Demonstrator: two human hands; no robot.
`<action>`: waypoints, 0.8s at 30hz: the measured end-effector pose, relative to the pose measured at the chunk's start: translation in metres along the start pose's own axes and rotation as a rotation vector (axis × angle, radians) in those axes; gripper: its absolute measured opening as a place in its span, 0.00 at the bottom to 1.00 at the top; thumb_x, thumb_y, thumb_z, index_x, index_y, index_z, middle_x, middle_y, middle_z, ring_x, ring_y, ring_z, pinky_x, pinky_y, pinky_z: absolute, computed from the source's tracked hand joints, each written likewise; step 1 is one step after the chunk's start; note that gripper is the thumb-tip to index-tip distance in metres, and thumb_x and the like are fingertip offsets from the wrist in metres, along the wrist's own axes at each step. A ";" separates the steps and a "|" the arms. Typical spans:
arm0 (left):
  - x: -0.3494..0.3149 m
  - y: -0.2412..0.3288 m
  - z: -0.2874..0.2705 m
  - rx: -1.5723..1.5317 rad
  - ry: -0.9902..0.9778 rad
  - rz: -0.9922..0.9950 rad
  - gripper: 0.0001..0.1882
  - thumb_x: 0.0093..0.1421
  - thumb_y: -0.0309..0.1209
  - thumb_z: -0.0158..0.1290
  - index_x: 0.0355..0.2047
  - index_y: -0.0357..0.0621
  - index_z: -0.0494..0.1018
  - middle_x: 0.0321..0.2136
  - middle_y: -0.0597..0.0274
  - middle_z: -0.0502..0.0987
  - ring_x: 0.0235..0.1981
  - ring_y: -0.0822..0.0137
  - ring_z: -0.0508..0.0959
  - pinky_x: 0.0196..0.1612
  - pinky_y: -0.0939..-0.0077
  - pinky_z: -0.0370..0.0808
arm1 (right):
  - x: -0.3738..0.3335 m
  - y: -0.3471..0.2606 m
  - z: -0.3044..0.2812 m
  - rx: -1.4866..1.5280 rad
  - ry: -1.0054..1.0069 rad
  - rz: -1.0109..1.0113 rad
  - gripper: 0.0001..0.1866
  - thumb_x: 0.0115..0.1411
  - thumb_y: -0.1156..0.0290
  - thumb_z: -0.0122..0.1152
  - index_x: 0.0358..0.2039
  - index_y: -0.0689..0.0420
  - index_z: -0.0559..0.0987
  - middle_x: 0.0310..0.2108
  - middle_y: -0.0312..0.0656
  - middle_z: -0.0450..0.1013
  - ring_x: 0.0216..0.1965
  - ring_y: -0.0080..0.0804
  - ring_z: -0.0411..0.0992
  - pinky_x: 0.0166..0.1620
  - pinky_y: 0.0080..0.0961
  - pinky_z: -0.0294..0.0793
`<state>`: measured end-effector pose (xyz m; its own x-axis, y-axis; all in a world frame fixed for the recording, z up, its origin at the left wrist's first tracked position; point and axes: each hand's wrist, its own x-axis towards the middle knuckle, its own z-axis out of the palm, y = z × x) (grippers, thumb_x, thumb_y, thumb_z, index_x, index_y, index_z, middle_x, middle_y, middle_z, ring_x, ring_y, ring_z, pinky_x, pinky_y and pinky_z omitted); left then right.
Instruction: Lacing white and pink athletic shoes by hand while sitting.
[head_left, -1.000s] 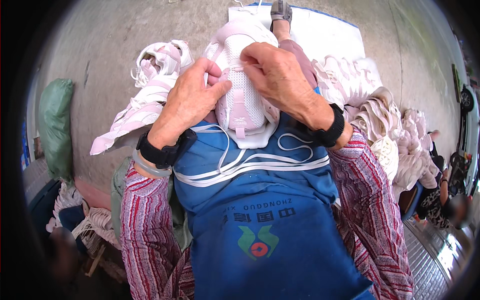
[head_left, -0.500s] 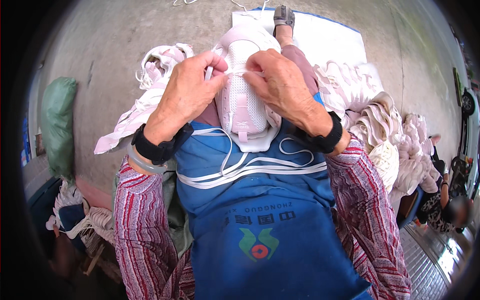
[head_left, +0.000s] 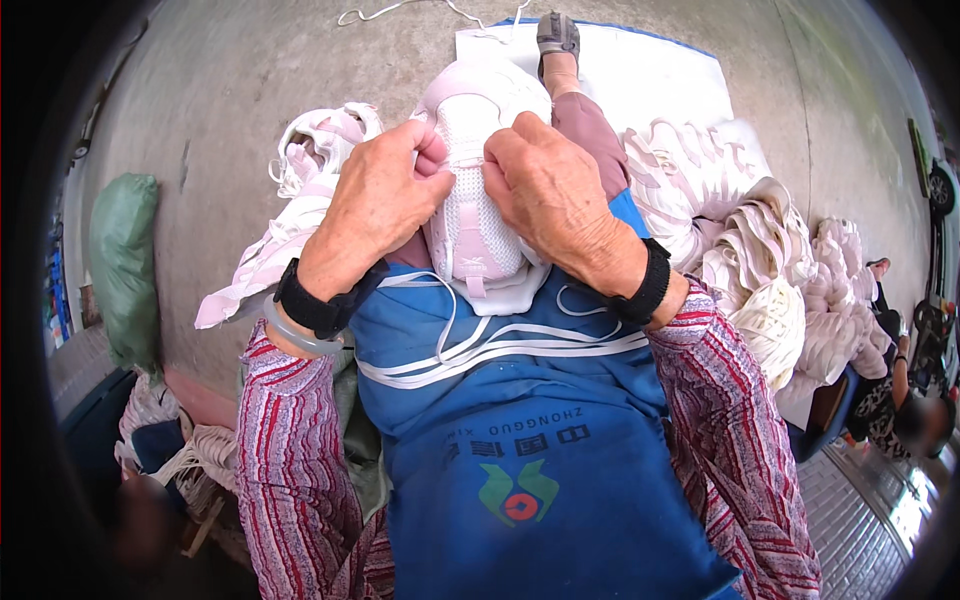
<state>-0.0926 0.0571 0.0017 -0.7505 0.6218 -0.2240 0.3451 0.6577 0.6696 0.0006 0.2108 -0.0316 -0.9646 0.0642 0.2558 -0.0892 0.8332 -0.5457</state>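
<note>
A white and pale pink sneaker [head_left: 478, 215] rests on my lap, toe pointing away from me. My left hand [head_left: 375, 205] grips its left side near the lace holes, fingers pinched at the tongue. My right hand [head_left: 548, 190] holds the right side, fingers closed over the upper. White laces [head_left: 470, 340] trail from the shoe across my blue apron [head_left: 520, 440]. Both wrists wear black bands.
A heap of similar white and pink shoes [head_left: 760, 250] lies at my right. More shoe parts [head_left: 300, 190] lie on the concrete floor at the left. A green sack [head_left: 125, 260] stands far left. A white sheet [head_left: 640, 70] lies ahead. Another person [head_left: 900, 400] sits at the right edge.
Both hands have slid up the shoe toward its toe end, closing in on the lace area. The shoe stays on my lap.
</note>
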 end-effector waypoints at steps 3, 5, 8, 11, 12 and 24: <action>-0.001 0.001 -0.001 -0.013 -0.024 -0.029 0.11 0.50 0.29 0.55 0.32 0.34 0.75 0.28 0.48 0.79 0.31 0.56 0.80 0.37 0.67 0.76 | 0.001 -0.005 0.002 -0.073 -0.030 0.002 0.06 0.52 0.74 0.56 0.27 0.65 0.73 0.29 0.51 0.69 0.31 0.47 0.72 0.32 0.36 0.74; 0.000 -0.003 0.000 -0.032 -0.018 -0.012 0.12 0.50 0.29 0.55 0.33 0.34 0.75 0.28 0.47 0.79 0.31 0.55 0.80 0.37 0.67 0.75 | 0.001 -0.008 0.004 -0.093 -0.049 0.018 0.06 0.52 0.75 0.56 0.28 0.65 0.73 0.30 0.52 0.69 0.31 0.48 0.72 0.33 0.37 0.74; -0.002 -0.001 -0.005 -0.035 -0.042 -0.057 0.12 0.50 0.29 0.54 0.33 0.34 0.76 0.28 0.47 0.79 0.31 0.55 0.80 0.37 0.68 0.76 | 0.001 -0.009 0.010 0.025 -0.064 0.149 0.07 0.52 0.74 0.56 0.28 0.66 0.72 0.30 0.54 0.69 0.30 0.49 0.72 0.32 0.38 0.74; 0.001 -0.001 -0.005 -0.062 -0.063 -0.061 0.12 0.50 0.29 0.54 0.33 0.34 0.76 0.27 0.47 0.80 0.31 0.55 0.80 0.38 0.68 0.76 | 0.001 -0.004 0.014 0.132 -0.037 0.221 0.08 0.53 0.74 0.55 0.28 0.66 0.72 0.31 0.55 0.69 0.29 0.51 0.72 0.31 0.39 0.74; 0.001 -0.001 -0.005 -0.062 -0.059 -0.063 0.12 0.50 0.29 0.54 0.33 0.34 0.76 0.27 0.47 0.80 0.31 0.55 0.80 0.38 0.68 0.76 | 0.001 -0.003 0.016 0.160 -0.028 0.229 0.08 0.53 0.73 0.55 0.29 0.66 0.72 0.30 0.56 0.69 0.28 0.51 0.72 0.31 0.39 0.74; -0.002 -0.003 0.000 -0.059 -0.076 -0.120 0.11 0.51 0.29 0.55 0.33 0.35 0.73 0.25 0.61 0.76 0.27 0.72 0.74 0.33 0.77 0.71 | 0.002 0.003 0.004 0.159 -0.044 0.202 0.07 0.53 0.72 0.56 0.28 0.63 0.74 0.30 0.53 0.70 0.28 0.51 0.72 0.31 0.41 0.73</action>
<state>-0.0922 0.0543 0.0003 -0.7385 0.5720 -0.3569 0.2200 0.7049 0.6743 -0.0030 0.2108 -0.0360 -0.9764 0.1936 0.0953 0.0721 0.7090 -0.7015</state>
